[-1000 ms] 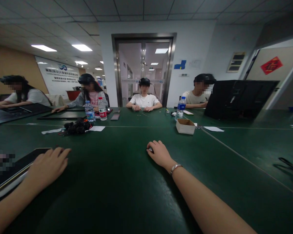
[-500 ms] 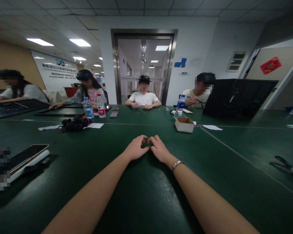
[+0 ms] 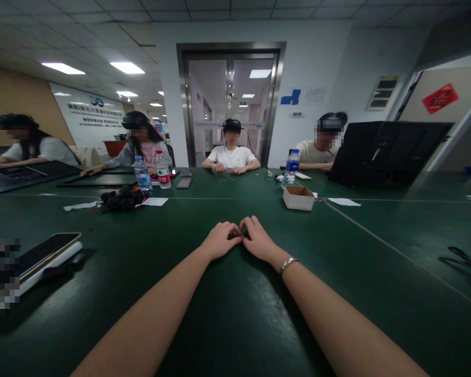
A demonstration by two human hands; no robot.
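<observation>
Both my hands meet over the middle of the green table [image 3: 235, 314], their fingertips close together. My left hand [image 3: 222, 241] has its fingers curled and its thumb pointing toward the other hand. My right hand [image 3: 258, 240], with a silver band at the wrist, is bent in the same pinching shape. A tiny dark thing [image 3: 241, 235] shows between the fingertips; it is too small to name. The fingers hide most of it.
Beyond my hands are an open cardboard box [image 3: 298, 201], two water bottles [image 3: 142, 175] on the left, another bottle [image 3: 291, 168] on the right, and a black bundle [image 3: 121, 199]. A phone [image 3: 47, 254] lies at left. Several people sit around the table; a large black panel [image 3: 388, 153] stands at right.
My left fingers have closed in toward my right fingertips, narrowing the gap. Across the table at right, a person's raised hand holding a thin stick has gone down out of sight.
</observation>
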